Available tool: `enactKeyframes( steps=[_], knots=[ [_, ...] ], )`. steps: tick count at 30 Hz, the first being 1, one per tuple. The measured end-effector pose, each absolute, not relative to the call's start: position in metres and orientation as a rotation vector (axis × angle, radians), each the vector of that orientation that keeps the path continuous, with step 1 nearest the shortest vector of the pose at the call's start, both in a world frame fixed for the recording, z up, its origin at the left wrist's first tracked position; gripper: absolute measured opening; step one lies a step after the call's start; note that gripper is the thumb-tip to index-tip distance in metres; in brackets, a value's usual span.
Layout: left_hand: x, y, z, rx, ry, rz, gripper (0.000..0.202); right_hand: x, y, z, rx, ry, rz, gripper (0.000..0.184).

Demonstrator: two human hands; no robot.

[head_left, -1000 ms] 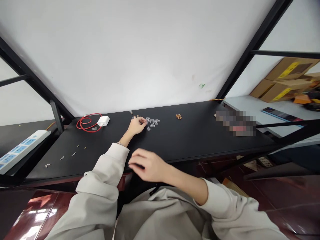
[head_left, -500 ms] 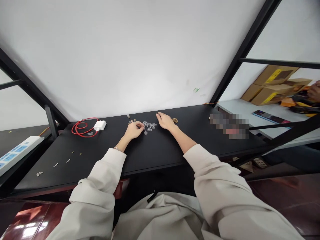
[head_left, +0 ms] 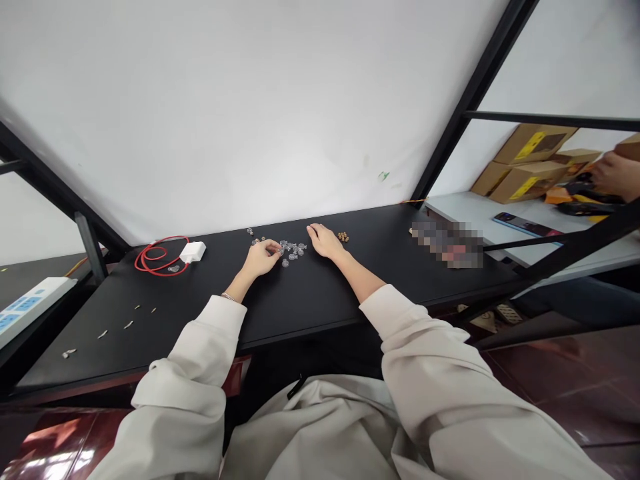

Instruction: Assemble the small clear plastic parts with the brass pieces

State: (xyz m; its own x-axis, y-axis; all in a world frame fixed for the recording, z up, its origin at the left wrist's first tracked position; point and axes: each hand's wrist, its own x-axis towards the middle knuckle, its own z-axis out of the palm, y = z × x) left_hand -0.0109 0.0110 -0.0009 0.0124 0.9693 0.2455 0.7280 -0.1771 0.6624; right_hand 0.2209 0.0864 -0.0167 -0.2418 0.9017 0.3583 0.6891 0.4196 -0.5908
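A: Location of the clear pieces (head_left: 295, 256)?

B: Loosely clustered on the black table (head_left: 320, 300), to the right of the white adapter (head_left: 193, 252).

A: Condition of the hands?

B: The left hand (head_left: 263, 259) is at the cluster's edge nearest the adapter, thumb and forefinger brought close together; whether a piece is pinched there, I cannot tell. The right hand (head_left: 325, 241) is on the cluster's side away from the adapter, fingers bent; whether they grasp anything, I cannot tell.

A: Surroundings?

B: The brown pieces (head_left: 343, 237) are grouped just beyond that hand, farther right of the adapter. The red cable (head_left: 145, 265) loops to the adapter's immediate left. Small pale bits (head_left: 103, 334) lie scattered left of the adapter, nearer the person. Well to the adapter's right, another person's hand (head_left: 615, 176) is near cardboard boxes (head_left: 531, 181).
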Motion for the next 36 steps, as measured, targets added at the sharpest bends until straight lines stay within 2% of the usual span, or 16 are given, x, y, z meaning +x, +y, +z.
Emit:
enactKeyframes(
  steps=[9,15,19,24,33,36],
  knots=[
    [-0.009,0.009,0.004,1.857,1.736,0.975,0.012,0.244,0.093,-0.011,-1.346,-1.451,0.584,0.028],
    [-0.009,0.008,0.005,1.851,1.728,0.987,0.016,0.249,0.093,-0.008,-1.499,-1.347,0.391,0.019],
    [-0.013,0.012,0.002,1.807,1.691,1.093,0.015,0.257,0.094,-0.006,-1.72,-1.26,0.282,0.022],
    [-0.035,0.024,0.001,1.689,1.867,1.352,0.016,0.265,0.1,-0.008,-1.811,-1.207,0.387,0.025],
    [-0.054,0.031,-0.002,1.637,2.043,1.23,0.009,0.264,0.101,-0.011,-1.834,-1.307,0.419,0.028],
    [-0.054,0.032,-0.005,1.687,2.061,1.161,0.013,0.263,0.1,-0.011,-1.84,-1.322,0.415,0.029]
  ],
)
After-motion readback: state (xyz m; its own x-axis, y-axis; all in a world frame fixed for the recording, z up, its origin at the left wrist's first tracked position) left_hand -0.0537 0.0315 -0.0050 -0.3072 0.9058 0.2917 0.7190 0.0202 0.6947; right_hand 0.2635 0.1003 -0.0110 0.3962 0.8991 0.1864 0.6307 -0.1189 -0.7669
